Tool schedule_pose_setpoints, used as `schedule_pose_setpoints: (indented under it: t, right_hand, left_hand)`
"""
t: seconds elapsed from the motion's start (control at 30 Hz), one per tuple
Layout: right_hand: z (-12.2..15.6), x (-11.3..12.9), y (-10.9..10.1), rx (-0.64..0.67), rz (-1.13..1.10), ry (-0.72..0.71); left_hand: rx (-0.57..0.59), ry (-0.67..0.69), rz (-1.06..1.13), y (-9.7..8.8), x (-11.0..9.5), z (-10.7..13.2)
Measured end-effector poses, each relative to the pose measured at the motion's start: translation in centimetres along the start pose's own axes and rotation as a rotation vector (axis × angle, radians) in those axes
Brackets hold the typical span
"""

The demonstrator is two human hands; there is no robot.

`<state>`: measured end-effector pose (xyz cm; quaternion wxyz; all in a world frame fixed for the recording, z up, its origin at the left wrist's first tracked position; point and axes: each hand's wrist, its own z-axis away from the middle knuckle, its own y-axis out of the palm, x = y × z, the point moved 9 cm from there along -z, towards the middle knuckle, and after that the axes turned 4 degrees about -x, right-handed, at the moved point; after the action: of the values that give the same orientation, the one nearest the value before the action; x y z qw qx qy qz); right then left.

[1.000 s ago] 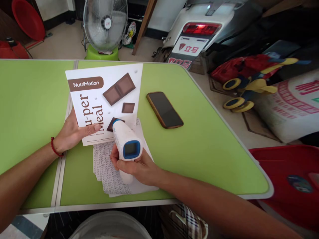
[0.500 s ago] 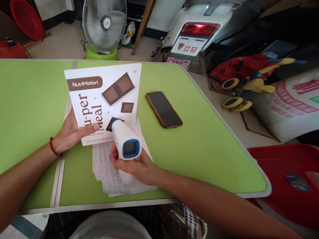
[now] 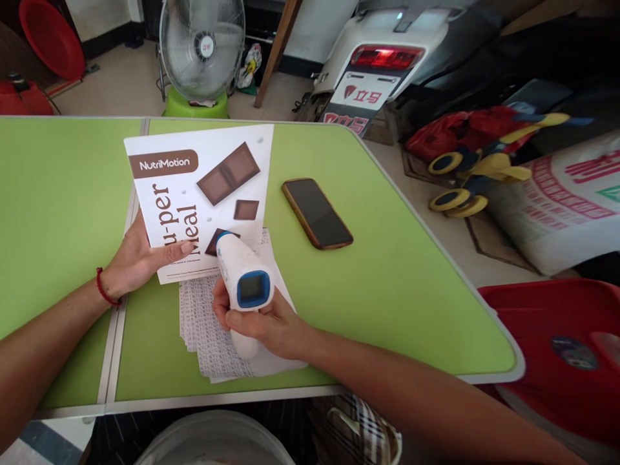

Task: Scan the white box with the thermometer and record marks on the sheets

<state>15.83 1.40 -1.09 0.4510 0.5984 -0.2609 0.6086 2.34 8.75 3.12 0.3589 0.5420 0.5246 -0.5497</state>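
Around 9 o'clock we're reading "NutriMotion", "u-per" and "Meal" on the white pack [image 3: 206, 210]. At 1 we spot red "立马" on the scooter plate [image 3: 362, 95]. Sack [image 3: 566, 200] lettering at 3? Honestly, we can't make it out.

left grip [image 3: 130, 258] pinched, right grip [image 3: 266, 326] curled

Soft light on the green table [image 3: 368, 290]; murky upper right; wide-angle stretch
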Motion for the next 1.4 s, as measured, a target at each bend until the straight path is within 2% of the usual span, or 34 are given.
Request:
schedule_pose_setpoints:
  t: [0.2, 0.53, 1.17, 1.4]
  right_hand:
    - [0.0, 0.2, 0.0, 0.021, 0.012, -0.019]
    - [0.1, -0.5, 0.0, 0.027, -0.003, 0.039]
    - [0.2, -1.2, -0.6, -0.033, 0.007, 0.027]
    - [0.2, -1.2, -0.4, -0.032, -0.014, 0.051]
  left_hand:
    - [-0.036, -0.008, 0.043, -0.1, -0.1, 0.1]
    - [-0.021, 0.016, 0.017, -0.2, 0.0, 0.2]
    - [-0.016, 0.004, 0.027, -0.1, 0.1, 0.1]
    - [-0.059, -0.011, -0.008, -0.6, 0.5, 0.4]
